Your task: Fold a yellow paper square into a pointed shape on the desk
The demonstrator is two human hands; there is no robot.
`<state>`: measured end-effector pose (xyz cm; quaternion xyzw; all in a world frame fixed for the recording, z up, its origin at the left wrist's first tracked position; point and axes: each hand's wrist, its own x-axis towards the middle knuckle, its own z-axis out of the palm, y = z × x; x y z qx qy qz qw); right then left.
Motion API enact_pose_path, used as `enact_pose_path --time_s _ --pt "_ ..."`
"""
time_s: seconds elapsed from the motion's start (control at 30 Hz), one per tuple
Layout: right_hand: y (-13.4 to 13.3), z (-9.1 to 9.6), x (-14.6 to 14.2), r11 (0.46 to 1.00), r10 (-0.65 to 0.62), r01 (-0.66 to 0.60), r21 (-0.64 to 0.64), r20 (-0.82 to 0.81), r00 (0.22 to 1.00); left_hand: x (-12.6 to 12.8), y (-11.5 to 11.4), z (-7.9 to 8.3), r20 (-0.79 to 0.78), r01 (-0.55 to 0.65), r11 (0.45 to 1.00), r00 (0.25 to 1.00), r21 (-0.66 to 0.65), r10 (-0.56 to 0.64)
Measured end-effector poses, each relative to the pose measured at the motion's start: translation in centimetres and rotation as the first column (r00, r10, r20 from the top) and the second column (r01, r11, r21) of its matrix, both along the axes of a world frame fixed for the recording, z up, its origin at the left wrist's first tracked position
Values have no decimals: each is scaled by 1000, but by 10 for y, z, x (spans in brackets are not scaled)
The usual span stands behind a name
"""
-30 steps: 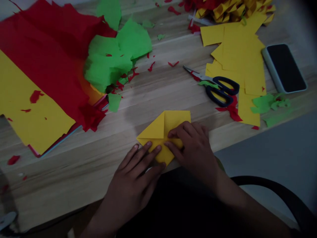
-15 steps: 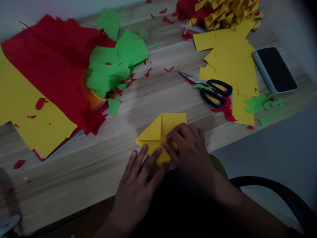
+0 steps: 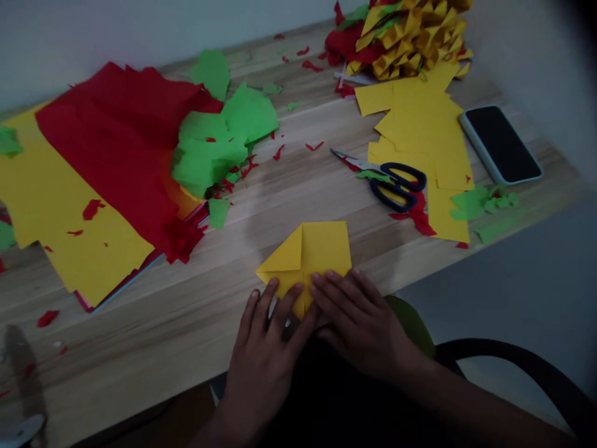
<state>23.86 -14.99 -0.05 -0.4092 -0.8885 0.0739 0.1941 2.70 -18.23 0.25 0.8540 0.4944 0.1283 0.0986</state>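
Observation:
A partly folded piece of yellow paper (image 3: 325,246) lies flat near the table's front edge, its left corner turned in to a triangular flap with a crease down the middle. My left hand (image 3: 270,348) rests with fingers spread on the paper's lower left edge. On the lower right part lies my right hand (image 3: 359,317), its fingers stretched out flat and pressing the paper down. The right fingers cover the lower right portion, so how it is folded there is hidden. Both hands are open.
Scissors (image 3: 396,183) lie beyond the paper, beside yellow paper strips (image 3: 415,124) and a phone (image 3: 504,144). Folded yellow pieces (image 3: 415,37) are heaped at the back. Red paper (image 3: 125,137), green paper (image 3: 209,149) and yellow sheets (image 3: 112,261) are stacked at left. A chair (image 3: 508,348) stands at right.
My right hand has gone from bent, pinching fingers at the paper's right side to lying flat lower down, uncovering the upper right part. My left hand stays on the paper. The view has shifted slightly.

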Motion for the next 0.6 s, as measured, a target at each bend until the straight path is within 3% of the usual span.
enact_pose_path --time_s 0.17,0.33,0.6 --pt "-11 -14 29 995 -91 93 -19 85 992 -16 -2 0 -64 84 996 994 -38 -86" --pt "-11 -15 29 991 -133 132 16 79 988 -39 1 9 -19 211 975 977 -69 -213" --pt "-18 -13 17 984 -173 176 -26 76 982 -30 11 20 15 166 986 986 -11 -166"
